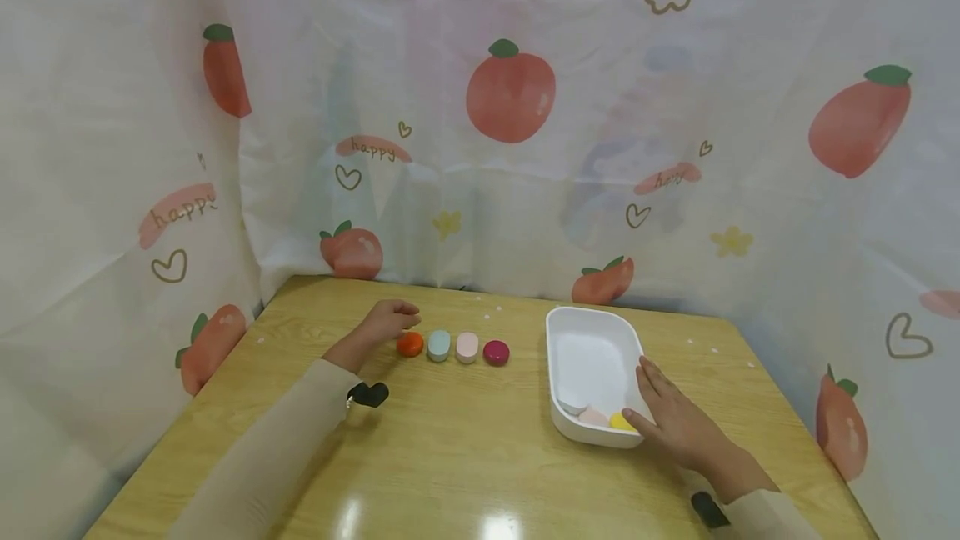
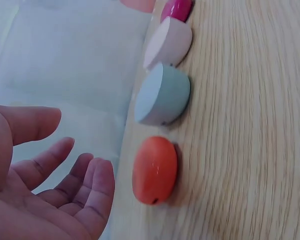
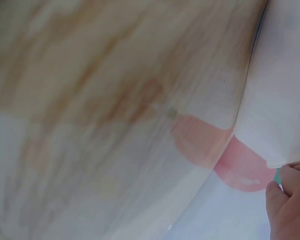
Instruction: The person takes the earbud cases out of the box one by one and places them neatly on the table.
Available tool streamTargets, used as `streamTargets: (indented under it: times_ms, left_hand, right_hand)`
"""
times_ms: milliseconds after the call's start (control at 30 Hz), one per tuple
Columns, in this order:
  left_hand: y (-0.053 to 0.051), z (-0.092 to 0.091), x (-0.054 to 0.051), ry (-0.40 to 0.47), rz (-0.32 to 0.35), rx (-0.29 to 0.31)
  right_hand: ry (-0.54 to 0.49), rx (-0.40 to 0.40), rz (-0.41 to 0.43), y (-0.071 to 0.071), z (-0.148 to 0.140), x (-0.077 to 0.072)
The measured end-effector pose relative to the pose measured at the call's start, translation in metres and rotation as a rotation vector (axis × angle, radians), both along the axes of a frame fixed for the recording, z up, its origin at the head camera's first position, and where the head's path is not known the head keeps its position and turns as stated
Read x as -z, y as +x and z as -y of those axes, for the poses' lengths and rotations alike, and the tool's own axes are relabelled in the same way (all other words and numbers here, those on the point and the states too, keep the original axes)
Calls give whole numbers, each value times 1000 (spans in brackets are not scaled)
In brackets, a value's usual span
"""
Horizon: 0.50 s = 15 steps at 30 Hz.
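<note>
My left hand (image 1: 387, 320) hovers just behind a glossy orange rounded piece (image 1: 409, 345), holding nothing. In the left wrist view its fingers (image 2: 101, 187) are loosely bent beside the orange piece, apart from it. To the right, in a row, stand a light blue oval block (image 1: 438, 346), a pale pink oval block (image 1: 467, 347) and a glossy magenta rounded piece (image 1: 496, 352). My right hand (image 1: 678, 423) rests against the right side of a white tray (image 1: 553, 357), fingers extended. White, pale pink (image 1: 594, 417) and yellow (image 1: 621, 422) pieces lie at its near end.
The wooden table (image 1: 450, 457) has a printed fabric curtain (image 1: 510, 215) around its back and sides. A black heart-shaped item (image 1: 369, 394) hangs by the left wrist, and another dark item (image 1: 708, 510) is at the right wrist.
</note>
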<state>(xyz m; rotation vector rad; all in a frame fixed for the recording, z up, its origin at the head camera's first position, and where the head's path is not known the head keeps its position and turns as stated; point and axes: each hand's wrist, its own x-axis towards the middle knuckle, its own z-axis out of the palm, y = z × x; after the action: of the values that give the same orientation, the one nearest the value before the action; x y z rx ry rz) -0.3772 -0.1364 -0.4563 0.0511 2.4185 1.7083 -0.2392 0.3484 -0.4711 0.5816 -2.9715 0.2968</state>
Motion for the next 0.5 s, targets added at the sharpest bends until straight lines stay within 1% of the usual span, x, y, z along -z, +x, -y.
streamTargets:
  times_ms: [100,233,400,500]
  left_hand:
    - [-2,-7,-2,-9,5,12]
    - [-2,-16,-6,-31,9,9]
    - [-2,-28,-11,-2,-9,42]
    - [-2,-33,-11,25,-10,48]
  right_hand:
    - [-2,2,3,0,-2,2]
    - [-1,5,14,0,-4,5]
    - [-3,10,19,0,-5,7]
    - [-5,-1,9,0,-2,6]
